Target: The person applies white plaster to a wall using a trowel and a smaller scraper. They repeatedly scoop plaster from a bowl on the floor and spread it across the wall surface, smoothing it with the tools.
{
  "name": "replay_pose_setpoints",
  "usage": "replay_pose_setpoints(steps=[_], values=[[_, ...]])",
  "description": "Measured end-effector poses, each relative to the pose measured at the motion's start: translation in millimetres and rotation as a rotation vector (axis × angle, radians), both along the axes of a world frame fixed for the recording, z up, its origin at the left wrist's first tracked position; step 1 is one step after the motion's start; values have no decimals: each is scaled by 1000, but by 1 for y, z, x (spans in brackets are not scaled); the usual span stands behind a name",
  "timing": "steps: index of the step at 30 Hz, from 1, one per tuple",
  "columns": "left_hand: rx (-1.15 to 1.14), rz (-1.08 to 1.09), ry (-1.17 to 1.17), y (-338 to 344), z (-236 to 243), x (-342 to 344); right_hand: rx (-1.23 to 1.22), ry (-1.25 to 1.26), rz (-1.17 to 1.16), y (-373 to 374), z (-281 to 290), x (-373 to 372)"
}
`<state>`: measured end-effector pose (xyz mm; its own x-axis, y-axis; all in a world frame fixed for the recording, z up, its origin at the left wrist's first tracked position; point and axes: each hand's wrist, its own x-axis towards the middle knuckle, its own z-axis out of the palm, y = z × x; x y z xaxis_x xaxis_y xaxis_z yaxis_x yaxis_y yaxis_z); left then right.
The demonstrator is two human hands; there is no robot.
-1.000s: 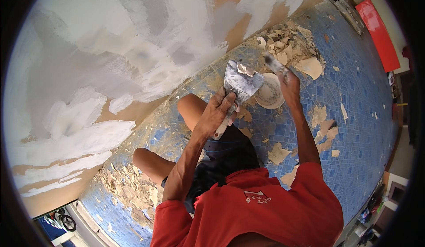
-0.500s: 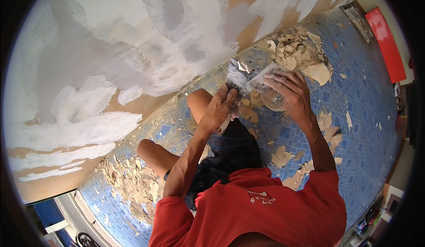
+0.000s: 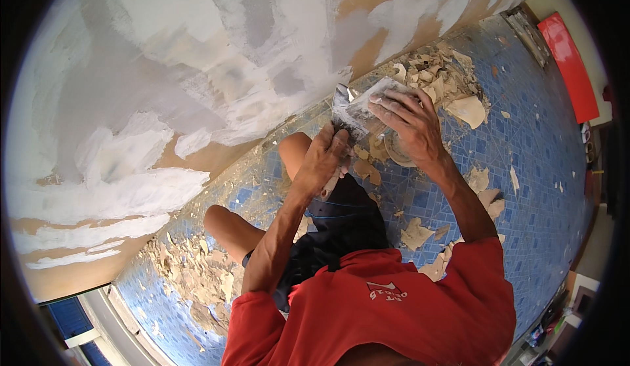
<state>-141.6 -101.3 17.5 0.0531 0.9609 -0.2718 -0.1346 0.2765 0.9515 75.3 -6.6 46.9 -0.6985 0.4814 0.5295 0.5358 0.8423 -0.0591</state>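
My left hand is closed round the handle of a putty knife, whose wide blade is smeared with white and grey filler. My right hand grips a flat, whitish filling spreader by its upper face, fingers laid across it. The spreader's edge lies against or just over the putty knife's blade; the exact contact is hidden. Partly covered by my right hand, a round pale tub rests on the floor. Ahead and to the left rises a wall patched with white filler over tan and grey areas.
Peeled paint flakes are heaped at the wall's foot, with another spread to the left and loose pieces on the blue tiled floor. A red panel leans at the far right. My bent knees are close to the wall.
My right hand has shifted slightly left and away from me, bringing the spreader further over the putty knife's blade. More of the tub now shows. My left hand has barely moved.
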Motion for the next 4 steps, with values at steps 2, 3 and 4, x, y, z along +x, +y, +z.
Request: replay_pose_setpoints(steps=[2,3,4], values=[[11,12,-47,1,-7,-4,-42,-12,47,5,-2,2],[4,11,-66,1,-13,-6,-83,-31,64,7,-4,4],[-1,4,-82,1,-20,-6,-118,-89,84,11,-5,12]])
